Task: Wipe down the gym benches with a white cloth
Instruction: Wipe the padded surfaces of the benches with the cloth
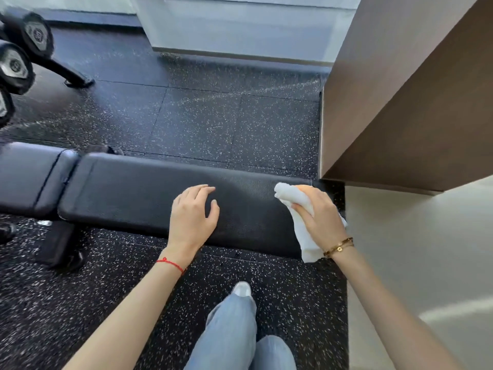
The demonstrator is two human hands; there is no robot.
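Black padded bench (149, 193) runs across the speckled floor (202, 121) with 2 pads in view; firm vinyl that probably wipes slick. White cloth (298, 198) sits bunched at the bench's right end, soft and light (best held as a wad, tail hanging loose). Right hand (321, 212) clutches it; left hand (193, 212) rests mid-pad, fingers relaxed, holding nothing.

Open room: bench (133, 193) pad bare left of the hands.
Blocked: brown wall (400, 108) just beside bench's right end.
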